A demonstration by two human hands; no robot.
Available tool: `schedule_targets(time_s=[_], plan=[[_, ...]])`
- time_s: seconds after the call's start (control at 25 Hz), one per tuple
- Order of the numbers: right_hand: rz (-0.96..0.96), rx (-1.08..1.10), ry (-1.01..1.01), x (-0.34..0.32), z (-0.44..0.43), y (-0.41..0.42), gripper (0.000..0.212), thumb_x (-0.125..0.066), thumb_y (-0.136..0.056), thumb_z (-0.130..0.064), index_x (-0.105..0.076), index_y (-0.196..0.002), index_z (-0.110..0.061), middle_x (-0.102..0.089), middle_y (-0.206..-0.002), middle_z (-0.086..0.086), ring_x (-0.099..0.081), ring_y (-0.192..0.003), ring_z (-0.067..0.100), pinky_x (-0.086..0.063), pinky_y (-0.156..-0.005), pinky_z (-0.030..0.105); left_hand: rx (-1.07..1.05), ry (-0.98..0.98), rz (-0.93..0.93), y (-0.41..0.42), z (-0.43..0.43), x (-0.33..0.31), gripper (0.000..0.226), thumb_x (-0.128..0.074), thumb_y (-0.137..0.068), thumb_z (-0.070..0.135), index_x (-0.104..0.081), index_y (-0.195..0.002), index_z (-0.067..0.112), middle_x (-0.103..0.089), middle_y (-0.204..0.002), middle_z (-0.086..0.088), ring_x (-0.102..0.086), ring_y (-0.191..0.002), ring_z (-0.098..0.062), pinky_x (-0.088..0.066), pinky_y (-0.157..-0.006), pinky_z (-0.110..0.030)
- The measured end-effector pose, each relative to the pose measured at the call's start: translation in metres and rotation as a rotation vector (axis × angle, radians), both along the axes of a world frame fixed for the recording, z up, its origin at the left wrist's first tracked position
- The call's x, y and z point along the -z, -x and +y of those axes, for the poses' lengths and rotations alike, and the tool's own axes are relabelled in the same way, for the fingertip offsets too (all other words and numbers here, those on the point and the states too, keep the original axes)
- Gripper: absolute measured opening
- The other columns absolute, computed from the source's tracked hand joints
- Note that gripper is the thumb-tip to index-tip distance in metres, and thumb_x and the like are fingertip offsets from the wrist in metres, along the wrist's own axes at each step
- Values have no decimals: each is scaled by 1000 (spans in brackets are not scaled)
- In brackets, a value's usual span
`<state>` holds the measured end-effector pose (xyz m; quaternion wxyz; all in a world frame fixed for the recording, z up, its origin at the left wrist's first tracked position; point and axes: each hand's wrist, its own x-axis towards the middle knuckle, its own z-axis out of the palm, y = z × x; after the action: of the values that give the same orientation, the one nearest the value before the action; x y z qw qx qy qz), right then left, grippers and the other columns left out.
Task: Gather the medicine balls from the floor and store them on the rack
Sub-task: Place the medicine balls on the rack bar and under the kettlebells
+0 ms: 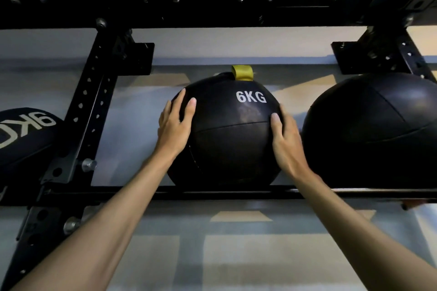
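A black medicine ball (227, 134) marked 6KG, with a yellow loop on top, sits on the front rail (165, 192) of the black steel rack. My left hand (176, 123) lies flat against its left side, fingers straight. My right hand (285, 142) presses its right side the same way. A second black ball (376, 130) rests on the same rail just to the right, close to my right hand. A third ball (23, 134), marked 9KG, sits in the neighbouring bay at the far left.
A perforated upright post (87, 113) with bolts separates the left bay from this one. Another upright (406, 54) stands at the right. A cross beam (212, 10) runs overhead. The grey wall lies behind the rack.
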<state>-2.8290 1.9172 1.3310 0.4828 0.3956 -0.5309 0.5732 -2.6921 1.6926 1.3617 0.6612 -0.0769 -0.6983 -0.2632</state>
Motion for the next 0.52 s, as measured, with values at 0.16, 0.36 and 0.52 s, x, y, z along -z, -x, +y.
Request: schedule_targets(time_s=[0.16,0.36,0.52], plan=[[18,12,33,8,3,-1,68,-29,-101,-62,-31,-158,-24,-38,-160,0,-30,-149,16,-25,-124,45,-49,36,-28,0,6,-1,73,-19,-89,80,-17,-154,48,-17,-166,1,-15,-152,-23,-18,-120,-60],[-71,-21,63,13,7,-12,53,-37,-107,-46,-36,-156,-25,-42,-156,3,-37,-145,17,-29,-122,41,-75,41,6,3,12,-4,65,-26,-100,66,-20,-157,36,-22,-164,0,-20,-151,-24,-21,-120,-57],[-130,-36,126,27,16,-13,53,-38,-108,-45,-35,-156,-23,-40,-157,4,-35,-146,18,-27,-122,40,-63,84,18,11,26,-15,71,-30,-96,71,-27,-154,30,-33,-158,-4,-31,-145,-27,-27,-116,-58]])
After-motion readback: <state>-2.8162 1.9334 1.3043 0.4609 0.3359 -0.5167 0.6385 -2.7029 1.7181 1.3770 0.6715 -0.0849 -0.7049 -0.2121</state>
